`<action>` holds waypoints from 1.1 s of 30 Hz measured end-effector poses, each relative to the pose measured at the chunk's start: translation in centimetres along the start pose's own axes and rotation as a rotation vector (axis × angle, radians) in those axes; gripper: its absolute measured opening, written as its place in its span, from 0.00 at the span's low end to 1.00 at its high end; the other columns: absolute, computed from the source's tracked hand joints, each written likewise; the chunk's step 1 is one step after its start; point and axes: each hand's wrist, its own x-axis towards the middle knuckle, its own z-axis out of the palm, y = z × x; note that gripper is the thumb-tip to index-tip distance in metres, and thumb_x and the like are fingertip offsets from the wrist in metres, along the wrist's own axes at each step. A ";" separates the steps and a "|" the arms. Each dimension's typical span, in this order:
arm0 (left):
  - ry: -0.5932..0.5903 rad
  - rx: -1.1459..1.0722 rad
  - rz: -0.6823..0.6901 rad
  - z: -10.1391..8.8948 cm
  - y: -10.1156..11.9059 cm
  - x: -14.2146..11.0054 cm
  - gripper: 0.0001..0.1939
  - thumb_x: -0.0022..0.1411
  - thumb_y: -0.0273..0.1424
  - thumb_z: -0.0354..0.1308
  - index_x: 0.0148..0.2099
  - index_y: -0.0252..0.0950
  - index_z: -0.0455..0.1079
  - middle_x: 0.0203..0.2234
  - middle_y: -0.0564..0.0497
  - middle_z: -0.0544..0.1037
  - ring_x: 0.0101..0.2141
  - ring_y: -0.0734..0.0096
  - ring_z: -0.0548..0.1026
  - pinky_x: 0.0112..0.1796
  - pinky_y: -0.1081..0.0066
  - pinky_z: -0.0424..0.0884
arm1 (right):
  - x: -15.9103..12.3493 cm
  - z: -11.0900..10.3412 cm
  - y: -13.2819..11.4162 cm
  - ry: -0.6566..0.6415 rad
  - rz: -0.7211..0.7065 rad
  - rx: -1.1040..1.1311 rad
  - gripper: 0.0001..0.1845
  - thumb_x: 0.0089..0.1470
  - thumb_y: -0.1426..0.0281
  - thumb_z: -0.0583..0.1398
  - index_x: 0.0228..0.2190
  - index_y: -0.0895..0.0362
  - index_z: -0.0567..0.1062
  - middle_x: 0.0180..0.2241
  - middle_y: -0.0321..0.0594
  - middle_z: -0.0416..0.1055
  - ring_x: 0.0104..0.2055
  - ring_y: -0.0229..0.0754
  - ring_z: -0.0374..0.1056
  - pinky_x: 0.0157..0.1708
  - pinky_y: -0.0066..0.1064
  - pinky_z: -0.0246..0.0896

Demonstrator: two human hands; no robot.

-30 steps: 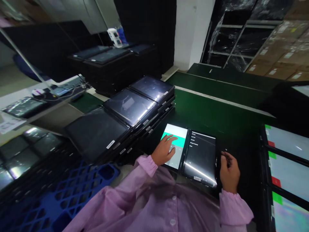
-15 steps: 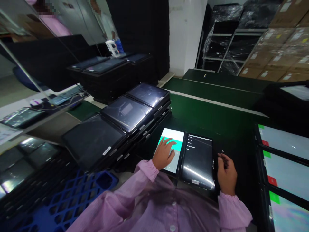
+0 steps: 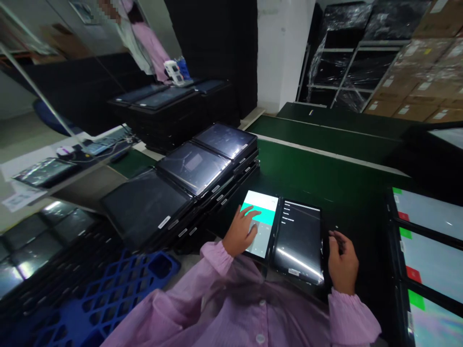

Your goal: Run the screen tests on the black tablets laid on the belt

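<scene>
The left hand is hovering over or resting on a black-framed tablet with a lit white, teal and pale grey screen, its fingers spreading apart; whether a fingertip is touching the glass, I cannot tell. This tablet is lying in front of the person's body. Just beside it, at three o'clock, a glossy black tablet with a short white text menu is showing its list, with no entry visibly opened. The right hand is curling loosely near that tablet's outer edge, and whether its thumb and forefinger are meeting is unclear.

Work seems to be under way on the pair, neither screen showing a finished result that I can read. At ten o'clock from them, layered dark glossy tablets are sitting unlit. At three o'clock, well apart, three pale screens with coloured corner blocks are glowing, green showing on all and red on two; whether these are finished pieces, I cannot tell.
</scene>
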 end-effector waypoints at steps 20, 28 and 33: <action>0.023 0.047 -0.045 0.6 0.4 -1.6 0.25 0.67 0.26 0.51 0.64 0.39 0.66 0.55 0.43 0.78 0.68 0.50 0.62 0.71 0.36 0.45 | -0.1 0.1 -1.3 0.009 -0.012 -0.023 0.25 0.59 0.51 0.60 0.48 0.57 0.77 0.47 0.50 0.78 0.50 0.54 0.74 0.53 0.47 0.66; -0.011 0.109 -0.022 2.9 1.6 0.5 0.23 0.67 0.25 0.51 0.63 0.39 0.66 0.55 0.44 0.78 0.69 0.49 0.62 0.71 0.36 0.45 | 0.1 0.1 -0.8 0.000 -0.004 -0.019 0.27 0.59 0.49 0.60 0.49 0.57 0.76 0.48 0.50 0.78 0.50 0.54 0.74 0.53 0.46 0.66; -0.035 0.105 0.008 2.7 1.5 0.3 0.23 0.68 0.25 0.52 0.64 0.37 0.65 0.56 0.44 0.78 0.69 0.48 0.61 0.71 0.36 0.45 | 0.0 0.0 -0.4 0.000 -0.007 -0.020 0.27 0.60 0.49 0.60 0.49 0.56 0.76 0.48 0.50 0.78 0.50 0.53 0.74 0.53 0.46 0.66</action>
